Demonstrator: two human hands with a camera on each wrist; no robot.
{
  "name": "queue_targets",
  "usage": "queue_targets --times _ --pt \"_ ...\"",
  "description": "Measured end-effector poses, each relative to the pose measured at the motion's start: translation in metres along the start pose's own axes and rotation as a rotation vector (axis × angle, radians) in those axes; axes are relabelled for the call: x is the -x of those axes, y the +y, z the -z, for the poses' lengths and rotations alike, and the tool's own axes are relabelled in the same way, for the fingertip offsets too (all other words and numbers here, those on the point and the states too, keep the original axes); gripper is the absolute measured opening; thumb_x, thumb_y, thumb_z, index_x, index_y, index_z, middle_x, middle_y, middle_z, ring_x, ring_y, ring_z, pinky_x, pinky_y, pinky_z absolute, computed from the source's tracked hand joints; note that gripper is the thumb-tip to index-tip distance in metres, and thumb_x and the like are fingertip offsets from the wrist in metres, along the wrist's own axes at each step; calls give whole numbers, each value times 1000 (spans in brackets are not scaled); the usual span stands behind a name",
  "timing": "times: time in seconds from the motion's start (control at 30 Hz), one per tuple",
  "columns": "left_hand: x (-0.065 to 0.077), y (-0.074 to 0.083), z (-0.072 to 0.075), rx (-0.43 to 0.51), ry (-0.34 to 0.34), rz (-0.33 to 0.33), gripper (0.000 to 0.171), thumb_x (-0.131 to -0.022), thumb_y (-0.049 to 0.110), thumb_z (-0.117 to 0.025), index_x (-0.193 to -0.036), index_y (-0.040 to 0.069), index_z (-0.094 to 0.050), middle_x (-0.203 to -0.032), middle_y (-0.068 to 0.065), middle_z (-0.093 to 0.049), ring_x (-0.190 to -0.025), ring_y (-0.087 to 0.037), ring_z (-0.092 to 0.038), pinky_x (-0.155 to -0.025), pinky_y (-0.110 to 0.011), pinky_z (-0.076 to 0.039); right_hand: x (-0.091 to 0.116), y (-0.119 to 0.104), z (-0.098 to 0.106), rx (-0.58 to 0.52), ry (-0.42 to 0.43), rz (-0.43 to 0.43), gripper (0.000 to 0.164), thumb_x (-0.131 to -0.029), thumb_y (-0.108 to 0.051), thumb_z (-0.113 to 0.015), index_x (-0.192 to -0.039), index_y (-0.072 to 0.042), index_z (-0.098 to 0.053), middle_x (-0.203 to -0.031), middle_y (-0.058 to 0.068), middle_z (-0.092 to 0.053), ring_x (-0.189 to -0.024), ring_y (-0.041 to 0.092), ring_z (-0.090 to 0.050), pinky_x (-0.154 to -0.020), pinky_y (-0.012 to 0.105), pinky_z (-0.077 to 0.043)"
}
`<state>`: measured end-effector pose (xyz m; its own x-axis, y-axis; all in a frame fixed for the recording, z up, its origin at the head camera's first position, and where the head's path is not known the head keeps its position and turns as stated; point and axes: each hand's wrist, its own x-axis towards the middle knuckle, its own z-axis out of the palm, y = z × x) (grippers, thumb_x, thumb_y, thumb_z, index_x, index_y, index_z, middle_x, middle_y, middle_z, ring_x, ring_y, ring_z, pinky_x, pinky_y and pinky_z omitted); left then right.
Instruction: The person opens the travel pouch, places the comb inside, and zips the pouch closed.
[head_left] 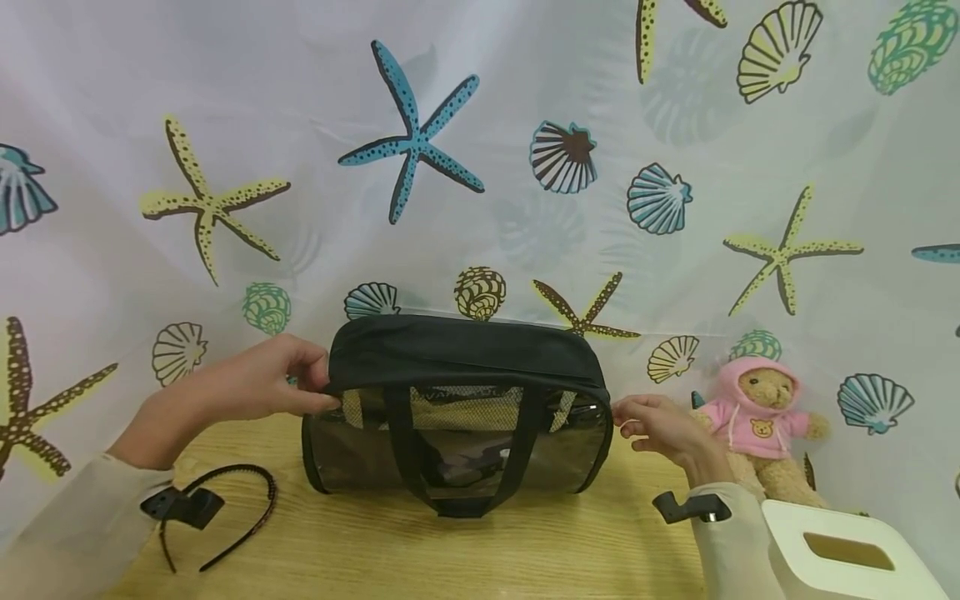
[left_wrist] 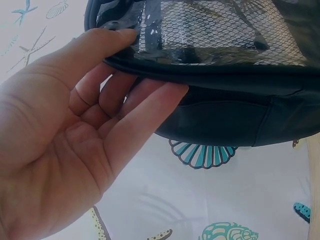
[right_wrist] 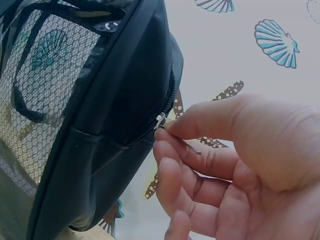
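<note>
A black bag (head_left: pixel 465 350) with a clear front panel (head_left: pixel 348 454) and two strap handles stands in the middle of the table. My left hand (head_left: pixel 277 379) pinches its upper left edge; in the left wrist view the thumb (left_wrist: pixel 117 40) lies on the clear plastic and the fingers are behind the dark piping. At the bag's right end is my right hand (head_left: pixel 663 429). Its thumb and forefinger pinch the zipper pull (right_wrist: pixel 160 120), beside the zipper teeth (right_wrist: pixel 172 90). White mesh (right_wrist: pixel 55 85) shows through the clear plastic.
A dark headband (head_left: pixel 251 471) lies on the wooden table (head_left: pixel 420 558) by the left forearm. A teddy bear (head_left: pixel 765 425) in a pink hoodie sits behind a white tissue box (head_left: pixel 840 521) at the right. Behind everything hangs a curtain (head_left: pixel 315 75) with starfish and shells.
</note>
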<state>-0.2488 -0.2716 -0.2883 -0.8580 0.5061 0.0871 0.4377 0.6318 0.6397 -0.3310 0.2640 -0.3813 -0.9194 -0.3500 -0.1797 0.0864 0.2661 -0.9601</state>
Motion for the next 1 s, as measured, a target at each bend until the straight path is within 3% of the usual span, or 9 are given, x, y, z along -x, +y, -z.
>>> queue_targets --times 0.47,0.7,0.77,0.9,1.0 --pt "5 1 0 -4 17 9 27 -90 16 -79 -81 8 -55 -73 3 -57 -67 -6 -50 -60 -28 -43 -10 9 -11 50 -93 -52 26 -108 -25 -50 -94 -21 -71 -89 -8 -63 -75 5 -61 -67 27 -49" --pt "5 0 0 -75 66 -1 28 -91 19 -79 -81 11 -54 -76 4 -60 -70 -6 -53 -63 -27 -44 -16 8 -13 85 -65 -64 25 -108 -25 -49 -106 -12 -70 -89 -7 -64 -75 4 -62 -64 24 -50" --pt "5 0 -1 -116 84 -2 28 -92 20 -79 -81 12 -54 -78 5 -61 -72 -6 -55 -64 -26 -44 -13 8 -15 143 -37 -70 29 -108 -26 -49 -116 -6 -69 -97 -1 -68 -82 8 -65 -69 27 -53" --pt "8 1 -10 -214 112 -18 27 -91 30 -79 -84 17 -57 -84 6 -65 -78 -7 -60 -65 -27 -48 7 1 -18 346 43 -16 43 -107 -25 -52 -139 4 -56 -125 20 -67 -108 27 -68 -88 45 -58" --pt "12 7 -17 -343 219 -46 31 -89 46 -79 -93 23 -60 -91 9 -64 -85 -7 -59 -71 -30 -50 25 -14 -22 497 148 103 46 -106 -26 -57 -142 2 -55 -134 25 -63 -119 37 -65 -94 50 -56"
